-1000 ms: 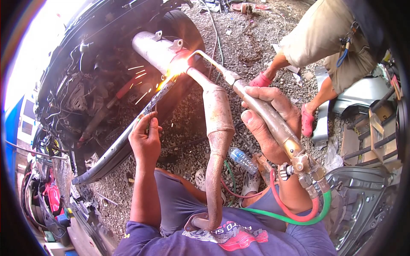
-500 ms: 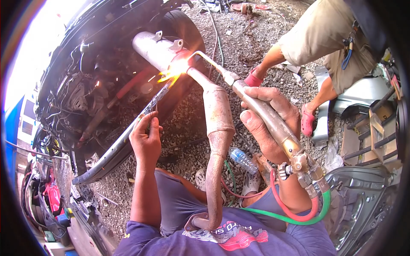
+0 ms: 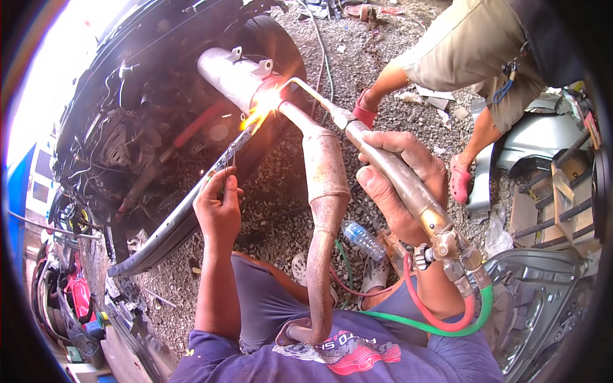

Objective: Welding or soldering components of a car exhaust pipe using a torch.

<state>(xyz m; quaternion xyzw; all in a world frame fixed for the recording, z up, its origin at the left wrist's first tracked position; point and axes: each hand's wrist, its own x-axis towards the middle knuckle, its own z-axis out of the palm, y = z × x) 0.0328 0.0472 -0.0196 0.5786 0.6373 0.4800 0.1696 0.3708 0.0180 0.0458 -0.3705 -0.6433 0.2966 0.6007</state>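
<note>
The right hand [image 3: 408, 182] holds a long metal torch [image 3: 397, 171] that slants up to the left, its fingers [image 3: 391, 142] clamped around the tube, with the thumb on the near side; a red hose [image 3: 429, 322] and a green hose [image 3: 408, 324] join the torch at its lower end, beside the valves; its thin bent tip ends at a bright flame [image 3: 269, 101] on the seam between a pale metal canister [image 3: 225, 75] and a narrow pipe; the glare there is strong, so the exact state of the seam cannot be told.

The canister, with two holed brackets on its upper side, forms the far end of a rusty exhaust pipe [image 3: 325, 167], which widens midway, runs between the two hands and bends to a flange [image 3: 290, 333] in front of the person's purple shirt [image 3: 255, 360].

The left hand [image 3: 217, 203] is below the flame, thumb and fingers pinched together on a thin wire [image 3: 231, 156] that points upward; beside it runs a long dark car panel [image 3: 167, 231].

A clear bottle [image 3: 364, 239] lies on the gravel [image 3: 172, 319] near the pipe; at upper right stands another person [image 3: 466, 48] in tan shorts and pink shoes.
</note>
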